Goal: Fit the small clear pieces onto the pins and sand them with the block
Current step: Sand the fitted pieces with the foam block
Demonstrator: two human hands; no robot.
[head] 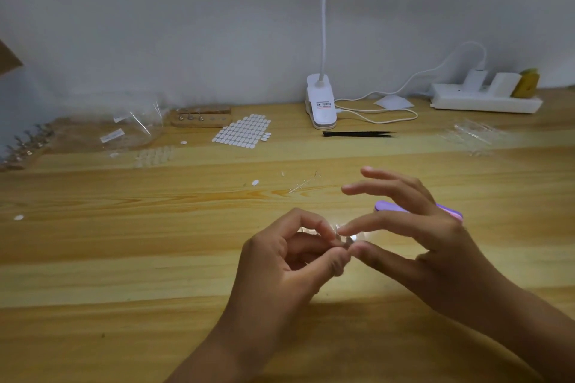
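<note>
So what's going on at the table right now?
A person is working with both hands just above the wooden table. The left hand and right hand meet fingertip to fingertip around a small clear piece, apparently fitting it onto a pin, though the pin is too small to make out. The purple block lies behind the right hand, unused. A sheet of white ovals and a lamp clip sit at the back.
</note>
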